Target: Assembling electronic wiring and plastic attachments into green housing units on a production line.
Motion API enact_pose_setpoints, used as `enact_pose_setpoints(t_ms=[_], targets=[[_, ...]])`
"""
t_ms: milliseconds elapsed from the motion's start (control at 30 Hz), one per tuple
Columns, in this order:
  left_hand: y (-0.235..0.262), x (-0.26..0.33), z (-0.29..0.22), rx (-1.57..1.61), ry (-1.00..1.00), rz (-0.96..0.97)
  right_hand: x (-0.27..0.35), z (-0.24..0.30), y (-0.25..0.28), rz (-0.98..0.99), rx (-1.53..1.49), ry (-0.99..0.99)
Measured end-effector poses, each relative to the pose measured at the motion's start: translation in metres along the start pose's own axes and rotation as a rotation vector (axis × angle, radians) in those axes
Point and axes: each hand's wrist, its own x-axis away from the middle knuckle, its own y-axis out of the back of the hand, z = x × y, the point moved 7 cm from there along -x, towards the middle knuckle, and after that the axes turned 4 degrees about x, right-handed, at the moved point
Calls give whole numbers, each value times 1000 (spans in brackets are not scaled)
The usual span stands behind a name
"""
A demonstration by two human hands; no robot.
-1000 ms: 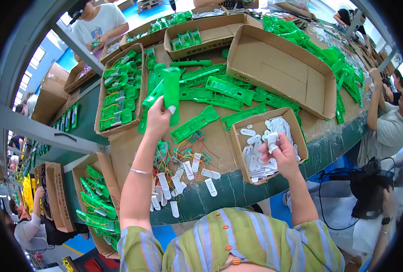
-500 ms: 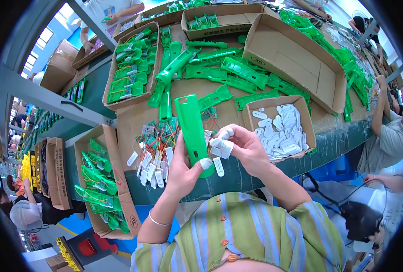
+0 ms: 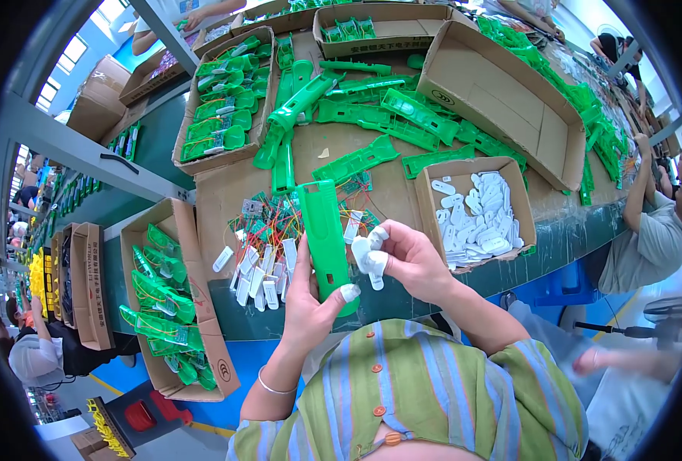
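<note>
My left hand [image 3: 308,311] is closed round the lower part of a long green plastic shell [image 3: 322,227], its thumb on the near end. The shell stands tilted in front of me, with a small slot low on its face. Just right of it, my right hand [image 3: 422,269] pinches a small white oval plastic piece [image 3: 361,250] between thumb and fingers. White covers sit on several fingertips. Behind the shell lies a heap of green circuit boards with red and yellow wires [image 3: 264,211] and white rectangular modules [image 3: 258,280].
To the right, a cardboard box [image 3: 425,203] holds white oval pieces [image 3: 479,219]. Green shells [image 3: 356,157] lie across the table behind. A carton [image 3: 203,346] of wired green shells stands left, another [image 3: 260,146] beyond it. An upturned-edge carton [image 3: 502,100] rests back right. Other people work around.
My right hand has turned a little, bringing the white oval piece into clearer sight. The green shell has dropped slightly in view. At the right, another person's arm has moved.
</note>
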Motion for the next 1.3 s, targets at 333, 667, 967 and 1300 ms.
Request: enact_pose_setpoints(t_ms=[333, 667, 967, 1300], targets=[[6, 17, 9, 102, -12, 58, 1, -22, -24, 84, 107, -73], [14, 32, 25, 225, -10, -21, 6, -27, -34, 77, 57, -126], [19, 33, 27, 27, -86, 6, 2, -21, -38, 50, 401, -83], [84, 38, 14, 263, -35, -446, -72, 42, 24, -294, 958, 433]])
